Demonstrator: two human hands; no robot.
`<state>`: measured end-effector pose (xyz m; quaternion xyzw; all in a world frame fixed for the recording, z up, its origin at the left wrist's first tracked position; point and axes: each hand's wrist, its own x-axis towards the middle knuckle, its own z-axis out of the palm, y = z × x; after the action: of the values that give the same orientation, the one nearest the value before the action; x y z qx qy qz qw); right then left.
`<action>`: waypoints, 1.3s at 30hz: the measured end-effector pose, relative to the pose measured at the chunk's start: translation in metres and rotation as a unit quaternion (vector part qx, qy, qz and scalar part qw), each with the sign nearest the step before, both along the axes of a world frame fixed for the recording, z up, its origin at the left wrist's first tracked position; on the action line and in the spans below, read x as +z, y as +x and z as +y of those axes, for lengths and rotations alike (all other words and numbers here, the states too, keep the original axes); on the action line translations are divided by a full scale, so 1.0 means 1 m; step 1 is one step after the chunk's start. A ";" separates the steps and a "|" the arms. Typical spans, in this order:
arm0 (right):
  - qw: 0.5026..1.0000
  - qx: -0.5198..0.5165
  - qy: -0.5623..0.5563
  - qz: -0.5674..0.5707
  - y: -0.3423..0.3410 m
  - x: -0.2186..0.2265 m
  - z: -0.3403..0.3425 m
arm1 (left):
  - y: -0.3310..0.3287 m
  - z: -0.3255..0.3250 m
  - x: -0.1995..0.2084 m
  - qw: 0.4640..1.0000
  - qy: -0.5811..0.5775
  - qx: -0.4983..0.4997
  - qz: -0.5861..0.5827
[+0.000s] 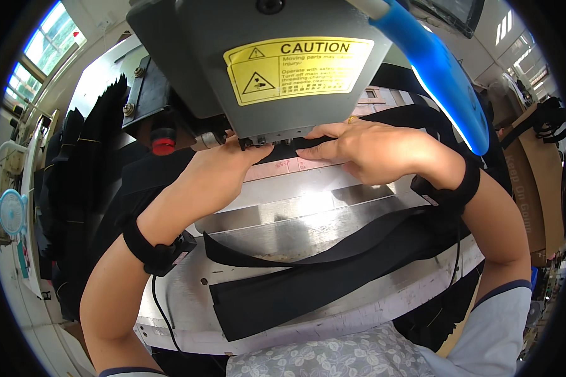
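The right hand (380, 151) touches cloth (284, 154), finger and thumb apart, beneath twelve-o'clock's machine (308, 113). Left hand (217, 173): grip hidden. Strips (314, 287) lie toward five o'clock.

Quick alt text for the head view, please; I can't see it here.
A bare-handed left grip and right grip touch black fabric beneath a grey machine head with a yellow warning label. Nearer the viewer, black strips lie on a metal worktop.

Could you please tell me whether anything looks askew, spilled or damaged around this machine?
I see nothing spilled or damaged around the machine head. The loose black fabric lies slantwise across the near side of the worktable, its left ends splayed apart, so it looks slightly untidy.
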<state>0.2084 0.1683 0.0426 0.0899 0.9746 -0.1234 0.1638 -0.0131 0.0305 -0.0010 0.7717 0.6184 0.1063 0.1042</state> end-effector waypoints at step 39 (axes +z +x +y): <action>0.978 -0.199 0.056 -0.036 0.004 0.020 0.019 | -0.025 -0.029 0.023 0.978 -0.009 0.206 -0.037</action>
<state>0.2125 0.1869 0.0631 0.2959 0.9359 -0.0949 0.1659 -0.0382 0.0017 0.0223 0.6225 0.7606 0.1481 0.1099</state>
